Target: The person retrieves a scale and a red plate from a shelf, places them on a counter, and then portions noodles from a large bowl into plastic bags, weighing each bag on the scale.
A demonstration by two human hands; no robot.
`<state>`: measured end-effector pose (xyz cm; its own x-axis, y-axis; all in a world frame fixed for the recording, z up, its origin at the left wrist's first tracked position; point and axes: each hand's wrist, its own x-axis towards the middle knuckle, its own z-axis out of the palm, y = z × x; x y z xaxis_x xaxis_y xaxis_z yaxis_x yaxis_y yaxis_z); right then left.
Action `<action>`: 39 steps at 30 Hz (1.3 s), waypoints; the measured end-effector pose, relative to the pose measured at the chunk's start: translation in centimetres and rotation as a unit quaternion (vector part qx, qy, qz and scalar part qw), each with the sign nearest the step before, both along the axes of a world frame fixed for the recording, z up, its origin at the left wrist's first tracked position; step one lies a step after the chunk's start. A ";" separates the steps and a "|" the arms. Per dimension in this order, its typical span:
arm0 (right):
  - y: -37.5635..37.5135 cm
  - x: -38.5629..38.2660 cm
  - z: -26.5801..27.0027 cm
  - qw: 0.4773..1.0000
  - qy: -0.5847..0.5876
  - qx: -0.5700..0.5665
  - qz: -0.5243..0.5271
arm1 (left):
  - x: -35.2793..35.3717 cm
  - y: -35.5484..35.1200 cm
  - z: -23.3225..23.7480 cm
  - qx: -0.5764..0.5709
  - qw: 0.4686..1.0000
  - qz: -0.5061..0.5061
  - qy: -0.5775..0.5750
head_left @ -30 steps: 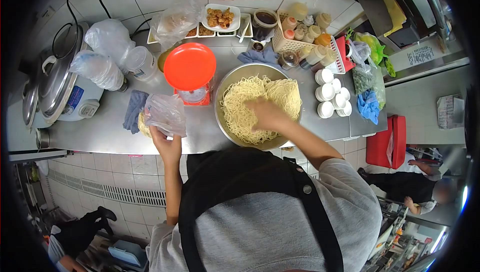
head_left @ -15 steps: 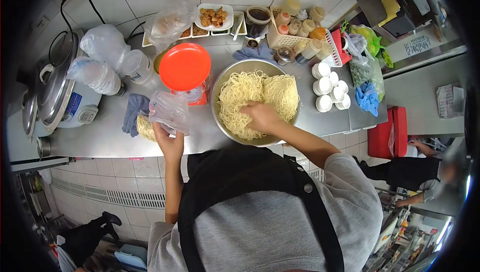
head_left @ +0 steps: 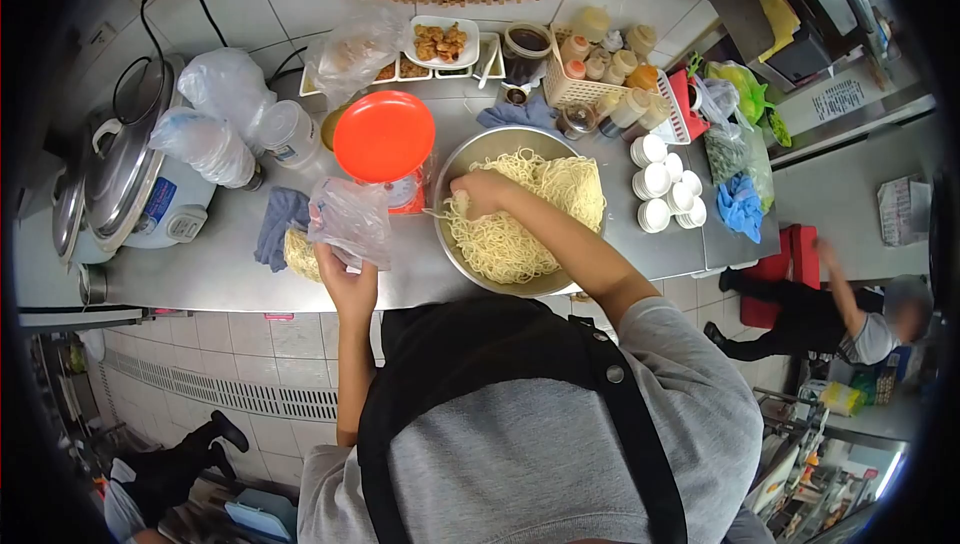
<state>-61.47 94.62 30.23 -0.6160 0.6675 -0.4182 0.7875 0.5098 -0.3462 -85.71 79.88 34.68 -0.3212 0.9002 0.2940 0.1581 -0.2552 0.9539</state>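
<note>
A clear plastic bag [head_left: 352, 220] is pinched in my left hand [head_left: 350, 288], just in front of the orange-red round pan [head_left: 384, 137] of a small scale [head_left: 405, 193]. Inside a large metal bowl [head_left: 466, 151] lies a heap of pale yellow noodles [head_left: 515, 239]. My right hand [head_left: 482, 193] reaches into the bowl's left side with its fingers curled around some noodles. A few strands trail over the rim there. The fingertips are partly hidden. A bagged bundle of noodles [head_left: 302, 255] lies beside my left hand, next to a grey-blue cloth [head_left: 281, 228].
Stacked small white cups [head_left: 653, 181] stand right of the bowl. Behind are a basket of sauce bottles [head_left: 575, 91] and a plate of fried food [head_left: 440, 44]. Rice cookers [head_left: 140, 179] stand left. One co-worker [head_left: 850, 319] is at right, another [head_left: 165, 474] at lower left.
My right hand has moved left across the noodles to the bowl's left side, its fingers now around some strands. My left hand still holds the bag. The co-worker at right has raised an arm.
</note>
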 end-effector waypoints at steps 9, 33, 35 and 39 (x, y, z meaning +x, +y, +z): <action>-0.8 4.9 12.8 0.984 0.151 0.053 -0.084 | -2.0 -1.9 -1.1 -0.057 0.997 0.044 -0.034; -9.7 3.9 3.7 0.926 0.289 0.128 -0.208 | -0.5 0.0 -2.3 -0.032 0.999 -0.005 -0.039; -9.1 4.2 5.9 0.904 0.268 0.030 -0.332 | -0.7 0.1 -2.5 -0.025 1.000 -0.002 -0.003; -7.3 6.3 10.5 0.812 0.477 -0.002 -0.337 | -0.4 0.1 -1.3 -0.033 0.999 0.006 -0.042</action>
